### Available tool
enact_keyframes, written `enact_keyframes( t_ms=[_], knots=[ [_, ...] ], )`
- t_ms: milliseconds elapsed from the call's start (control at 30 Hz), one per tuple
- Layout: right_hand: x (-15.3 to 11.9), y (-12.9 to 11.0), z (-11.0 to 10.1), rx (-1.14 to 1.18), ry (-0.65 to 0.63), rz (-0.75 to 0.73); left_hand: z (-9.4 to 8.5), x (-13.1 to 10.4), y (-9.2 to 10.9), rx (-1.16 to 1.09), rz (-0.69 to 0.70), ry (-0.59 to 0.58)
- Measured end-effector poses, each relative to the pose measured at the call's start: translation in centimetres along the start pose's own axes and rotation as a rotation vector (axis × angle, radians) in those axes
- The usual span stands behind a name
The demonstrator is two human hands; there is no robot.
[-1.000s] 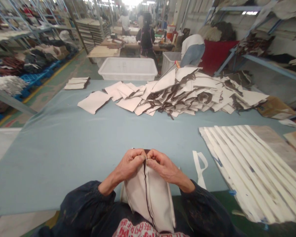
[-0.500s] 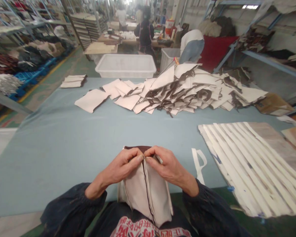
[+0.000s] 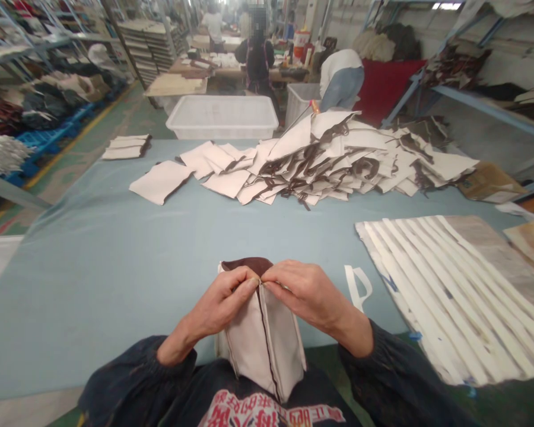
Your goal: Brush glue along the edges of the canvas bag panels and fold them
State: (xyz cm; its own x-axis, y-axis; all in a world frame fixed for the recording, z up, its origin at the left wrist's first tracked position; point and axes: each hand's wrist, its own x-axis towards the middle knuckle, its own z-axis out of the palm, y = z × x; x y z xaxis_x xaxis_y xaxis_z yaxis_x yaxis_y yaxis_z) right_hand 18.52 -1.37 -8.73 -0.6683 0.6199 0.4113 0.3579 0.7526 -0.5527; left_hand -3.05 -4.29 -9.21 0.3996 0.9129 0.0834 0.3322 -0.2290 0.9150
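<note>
In the head view, the bag [image 3: 247, 350] is held at the near edge of the table [image 3: 160, 249], its lower part seen against the dark clothing [image 3: 191, 391]. Its rim is pinched by the left hand [image 3: 220, 302] and the right hand [image 3: 315, 293], their fingertips brought close together at the top of the dark seam [image 3: 266, 338]. A broad stretch of table is found between bag and pile [image 3: 329, 160], and leftward. To the right, room is bounded by the scrap [image 3: 351, 283] and the strips [image 3: 449, 302], by which the near edge is overhung.
</note>
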Motion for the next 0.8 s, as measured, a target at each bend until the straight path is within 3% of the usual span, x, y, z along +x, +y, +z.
enact_keyframes(
  t_ms=[133, 267, 467, 800],
  knots=[
    [0.2, -0.1, 0.1, -0.215, -0.023, -0.024, 0.1, 0.1, 0.4, 0.041, -0.004, 0.022],
    [0.5, -0.3, 0.0, -0.222, -0.013, 0.006, -0.1, 0.1, 0.7, 0.06, -0.006, 0.002],
    [1.3, 0.1, -0.6, 0.098, -0.036, 0.18, -0.7, 0.4, 1.2, 0.009, -0.039, -0.081],
    [2.4, 0.9, 0.0, 0.576, -0.183, 0.392, -1.3, 0.9, 0.7, 0.079, -0.019, -0.06]
  ],
)
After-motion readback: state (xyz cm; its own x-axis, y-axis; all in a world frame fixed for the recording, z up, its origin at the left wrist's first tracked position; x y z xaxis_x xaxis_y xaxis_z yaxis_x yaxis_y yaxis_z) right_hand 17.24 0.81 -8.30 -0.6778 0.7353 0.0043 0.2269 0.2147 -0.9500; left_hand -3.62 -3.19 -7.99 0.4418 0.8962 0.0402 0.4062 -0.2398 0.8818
